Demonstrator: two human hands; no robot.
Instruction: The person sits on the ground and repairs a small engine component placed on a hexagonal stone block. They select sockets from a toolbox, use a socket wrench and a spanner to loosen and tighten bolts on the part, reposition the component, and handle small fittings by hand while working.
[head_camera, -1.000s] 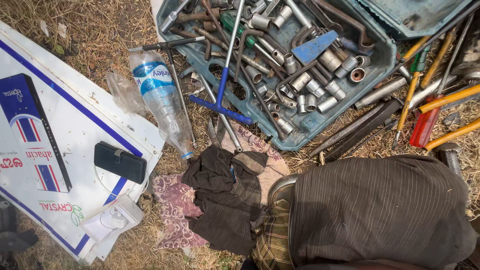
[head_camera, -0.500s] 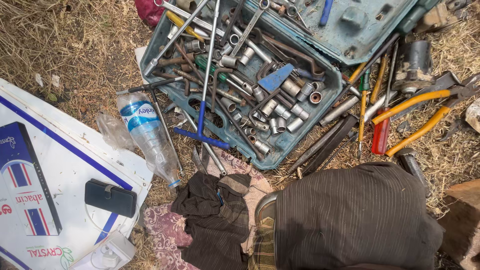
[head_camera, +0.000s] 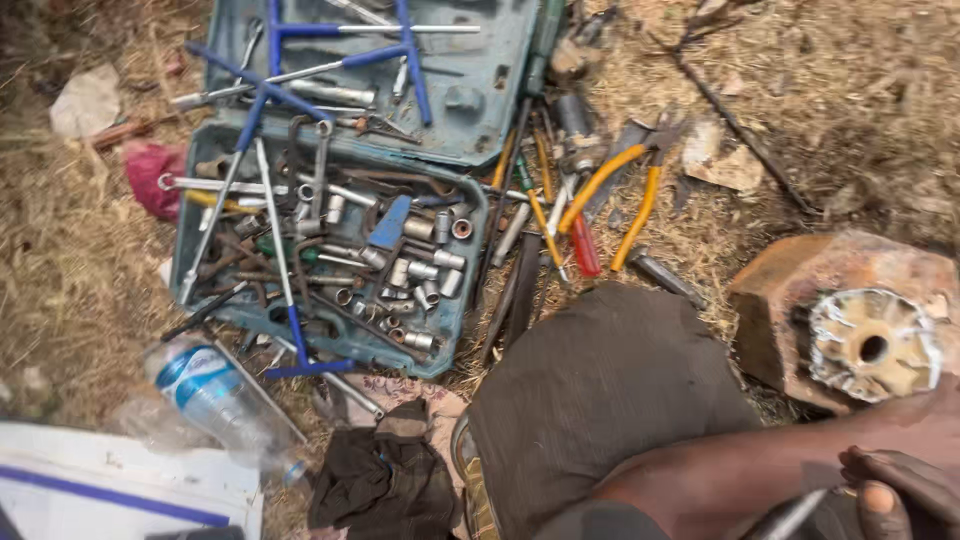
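Low at the frame's corner, a hand (head_camera: 900, 490) has its grip clamped on a metal rod (head_camera: 795, 517); just above sits a finned wheel (head_camera: 872, 345).

Thin metal rod (head_camera: 795, 515), silvery-grey, slanted, low at frame bottom, gripped in the hand (head_camera: 900, 490) at bottom right corner; fingers curl round its upper end, lower end cut off by frame edge. Just above the hand: round finned metal part (head_camera: 872, 345), pale cream-silver, radial fins, dark centre hole, face up, slightly tilted. It sits on a rusty reddish-brown block (head_camera: 790, 290) on the dry-grass ground.
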